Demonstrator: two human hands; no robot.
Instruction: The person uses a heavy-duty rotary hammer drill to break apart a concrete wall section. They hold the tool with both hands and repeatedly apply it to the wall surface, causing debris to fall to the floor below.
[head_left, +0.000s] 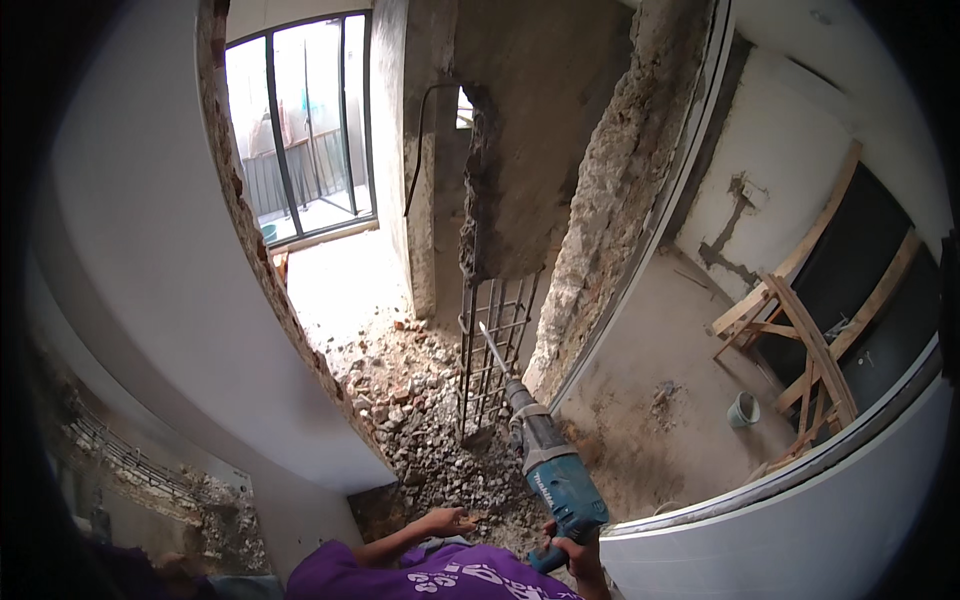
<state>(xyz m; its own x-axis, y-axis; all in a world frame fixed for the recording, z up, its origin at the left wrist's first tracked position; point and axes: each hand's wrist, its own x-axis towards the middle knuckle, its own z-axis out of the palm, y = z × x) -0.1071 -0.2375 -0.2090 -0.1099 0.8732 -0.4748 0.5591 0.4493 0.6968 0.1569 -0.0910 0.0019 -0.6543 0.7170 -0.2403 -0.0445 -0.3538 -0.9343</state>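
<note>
My right hand (574, 553) is closed around the rear handle of a teal Makita rotary hammer (559, 487). Its pointed chisel bit (495, 350) points up and away, in front of a cage of steel reinforcing bars (491, 352). The bars stand bare beneath a broken concrete wall section (540, 165). My left hand (450, 520) is held near my body, above the rubble, apart from the tool; it appears empty, its fingers loosely extended.
Broken concrete and brick rubble (442, 450) covers the floor ahead. A rough-edged white wall (225, 300) stands at left. At right are a wooden trestle (814, 345), a bucket (743, 410) and a jagged masonry edge (600, 202). A cable (421, 142) hangs by the pillar.
</note>
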